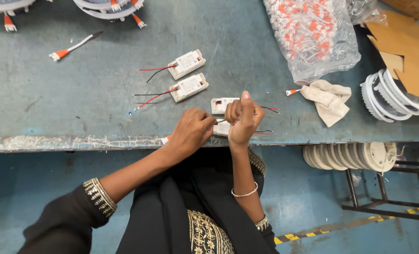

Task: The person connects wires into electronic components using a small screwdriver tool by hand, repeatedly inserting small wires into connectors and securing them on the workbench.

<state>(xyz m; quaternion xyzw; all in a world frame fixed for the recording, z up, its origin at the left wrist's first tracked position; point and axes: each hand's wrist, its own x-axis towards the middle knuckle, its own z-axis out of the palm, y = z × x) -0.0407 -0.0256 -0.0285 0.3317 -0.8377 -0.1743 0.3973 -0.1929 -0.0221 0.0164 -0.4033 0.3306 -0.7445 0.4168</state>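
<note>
My left hand point(190, 132) and my right hand point(241, 117) meet at the near edge of the grey-blue workbench point(77, 103). Both pinch thin wires between their fingertips. The wires run to a small white box-shaped driver point(221, 128) that lies mostly hidden under my hands. A second white driver point(221, 105) lies just behind my right hand, with red and black leads trailing right. An orange-and-white connector tip point(164, 139) peeks out under my left wrist.
Two more white drivers point(187, 63) point(189, 87) with red and black leads lie further left. A loose orange connector lead point(73, 47), a clear bag of connectors point(313, 33), a beige cloth point(329, 99), stacked white round housings point(393, 96) and cardboard point(407, 47) sit around.
</note>
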